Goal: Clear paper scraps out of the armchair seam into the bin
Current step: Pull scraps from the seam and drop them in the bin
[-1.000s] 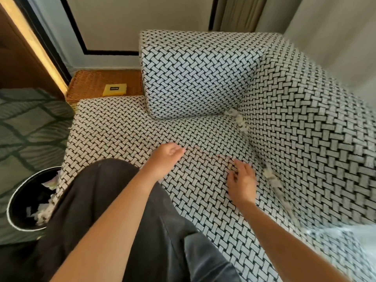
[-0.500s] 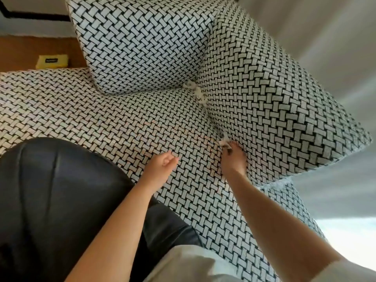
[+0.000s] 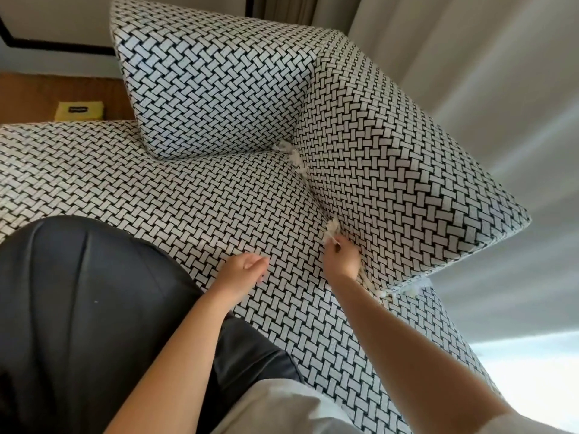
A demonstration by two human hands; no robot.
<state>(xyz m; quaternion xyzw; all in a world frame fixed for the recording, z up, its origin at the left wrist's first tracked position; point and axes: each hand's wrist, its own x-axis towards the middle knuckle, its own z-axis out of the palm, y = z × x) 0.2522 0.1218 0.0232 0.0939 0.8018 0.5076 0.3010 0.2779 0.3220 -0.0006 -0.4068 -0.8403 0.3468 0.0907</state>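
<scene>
The armchair has a black-and-white woven cover; its seat [image 3: 194, 208] meets the right arm cushion [image 3: 391, 170] along a seam. White paper scraps [image 3: 294, 158] are wedged at the far end of that seam, and more scraps [image 3: 379, 291] poke out at its near end. My right hand [image 3: 341, 258] is at the seam's middle and pinches a clump of white scraps [image 3: 332, 230]. My left hand [image 3: 244, 270] rests on the seat with loosely curled fingers, holding nothing. The bin is out of view.
A back cushion [image 3: 213, 76] stands at the rear of the seat. A yellow packet [image 3: 80, 109] lies on a wicker surface at the far left. My dark-trousered knee [image 3: 87, 308] rests on the seat's left side. Pale curtains [image 3: 488, 73] hang to the right.
The view swung right, losing the bin. My right hand moved from the flat seat to the seam and took hold of scraps. My left hand stayed on the seat.
</scene>
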